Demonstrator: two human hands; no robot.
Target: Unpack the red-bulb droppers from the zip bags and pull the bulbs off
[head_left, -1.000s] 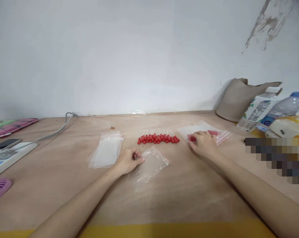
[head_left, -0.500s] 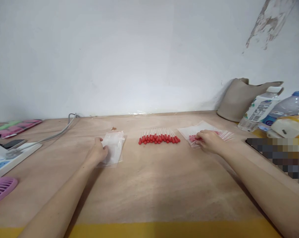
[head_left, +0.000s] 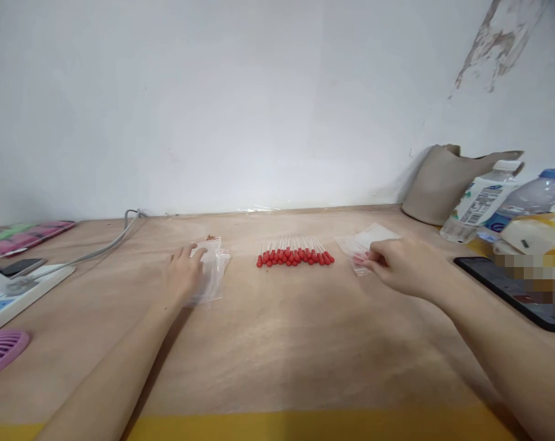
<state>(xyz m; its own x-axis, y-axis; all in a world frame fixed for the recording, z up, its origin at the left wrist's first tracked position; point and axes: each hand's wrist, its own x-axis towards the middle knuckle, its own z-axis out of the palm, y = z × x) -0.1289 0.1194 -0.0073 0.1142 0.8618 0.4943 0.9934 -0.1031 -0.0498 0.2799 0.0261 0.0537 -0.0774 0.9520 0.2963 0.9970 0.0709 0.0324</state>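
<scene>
My left hand (head_left: pixel 185 269) rests on the left side of a small pile of clear zip bags (head_left: pixel 213 275), its fingers spread over the plastic. Between my hands, a row of thin white sticks with red heads (head_left: pixel 296 254) lies on the table, heads toward me. To the right, my right hand (head_left: pixel 397 263) has thumb and fingers closed at the near edge of another clear plastic bag (head_left: pixel 373 236). Some red heads show pinkish through that bag beside the fingertips. The rest of the bag is hidden behind my hand.
On the right are a phone (head_left: pixel 502 288), a clear bottle (head_left: pixel 479 202), a blue-capped bottle (head_left: pixel 535 196) and a grey-beige container (head_left: pixel 431 187). On the left lie a power strip (head_left: pixel 38 288), a grey cable (head_left: pixel 107 248) and a pink slatted object (head_left: pixel 4 349).
My left hand has opened its fingers further, and the top zip bag has shifted slightly left and away. My right hand has turned and come nearer, covering more of its bag.
</scene>
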